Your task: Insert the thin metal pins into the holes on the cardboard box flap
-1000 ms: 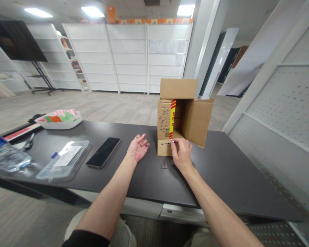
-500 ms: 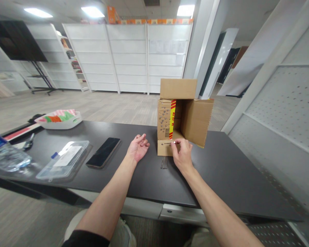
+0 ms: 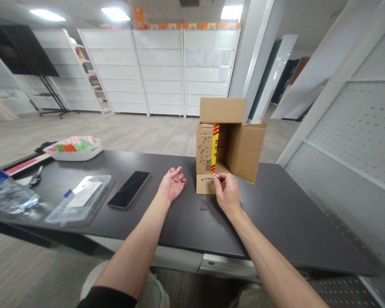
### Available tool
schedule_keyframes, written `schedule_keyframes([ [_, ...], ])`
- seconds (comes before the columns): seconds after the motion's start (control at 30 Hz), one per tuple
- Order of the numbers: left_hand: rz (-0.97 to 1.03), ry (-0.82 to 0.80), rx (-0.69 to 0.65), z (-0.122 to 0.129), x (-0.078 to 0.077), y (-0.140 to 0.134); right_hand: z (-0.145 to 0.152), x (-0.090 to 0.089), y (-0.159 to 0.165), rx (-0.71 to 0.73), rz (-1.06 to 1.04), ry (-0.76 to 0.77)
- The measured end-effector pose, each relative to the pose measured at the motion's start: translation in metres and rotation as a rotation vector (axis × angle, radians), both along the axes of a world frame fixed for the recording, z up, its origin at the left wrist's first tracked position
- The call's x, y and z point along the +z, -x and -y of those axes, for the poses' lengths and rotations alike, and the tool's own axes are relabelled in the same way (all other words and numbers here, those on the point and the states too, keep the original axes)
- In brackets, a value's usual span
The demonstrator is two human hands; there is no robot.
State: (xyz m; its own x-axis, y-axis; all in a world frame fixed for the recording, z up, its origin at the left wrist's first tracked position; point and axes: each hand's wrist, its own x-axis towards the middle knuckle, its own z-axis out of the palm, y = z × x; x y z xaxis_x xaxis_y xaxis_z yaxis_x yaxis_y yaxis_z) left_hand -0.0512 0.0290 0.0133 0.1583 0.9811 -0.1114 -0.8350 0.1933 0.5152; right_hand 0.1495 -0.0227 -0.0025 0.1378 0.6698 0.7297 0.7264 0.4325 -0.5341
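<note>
A cardboard box (image 3: 204, 147) stands on the dark table with its opening towards me, one flap raised and one swung out to the right. Grey round spots dot its left front panel beside yellow-red tape (image 3: 215, 147). Along the lower flap (image 3: 205, 188) runs a row of small dark dots. My right hand (image 3: 227, 192) is at that flap's right end, thumb and forefinger pinched; what they hold is too small to name. Just below the flap lie several thin metal nails (image 3: 204, 202). My left hand (image 3: 172, 184) rests palm up left of the box, fingers loosely curled, holding nothing.
Left of my left hand lie a black phone (image 3: 129, 190) and a clear plastic case (image 3: 80, 200). Farther left are a water bottle (image 3: 9, 196) and a white basket (image 3: 73, 155) with colourful contents. A perforated white panel (image 3: 356, 128) rises at the right.
My right hand has shifted very slightly at the lower flap, and the bright spot at its fingertips shows less. My left hand stays where it was.
</note>
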Motion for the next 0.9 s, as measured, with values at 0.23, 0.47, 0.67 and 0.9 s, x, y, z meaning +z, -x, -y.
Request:
schedule_keyframes([
  [0.23, 0.007, 0.002, -0.003, -0.0009, -0.0009, 0.0002, 0.0006, 0.0000, -0.0002, 0.044, -0.055, -0.022],
  [0.47, 0.010, 0.008, -0.004, -0.0015, -0.0018, 0.0010, 0.0014, -0.0015, -0.0017, 0.070, -0.112, 0.000],
  [0.67, 0.016, 0.013, 0.000, -0.0008, -0.0008, 0.0007, 0.0040, 0.0005, -0.0021, 0.072, -0.143, 0.052],
  [0.9, 0.023, 0.013, -0.003, -0.0014, -0.0017, 0.0008, 0.0078, 0.0069, -0.0015, 0.067, -0.142, -0.004],
])
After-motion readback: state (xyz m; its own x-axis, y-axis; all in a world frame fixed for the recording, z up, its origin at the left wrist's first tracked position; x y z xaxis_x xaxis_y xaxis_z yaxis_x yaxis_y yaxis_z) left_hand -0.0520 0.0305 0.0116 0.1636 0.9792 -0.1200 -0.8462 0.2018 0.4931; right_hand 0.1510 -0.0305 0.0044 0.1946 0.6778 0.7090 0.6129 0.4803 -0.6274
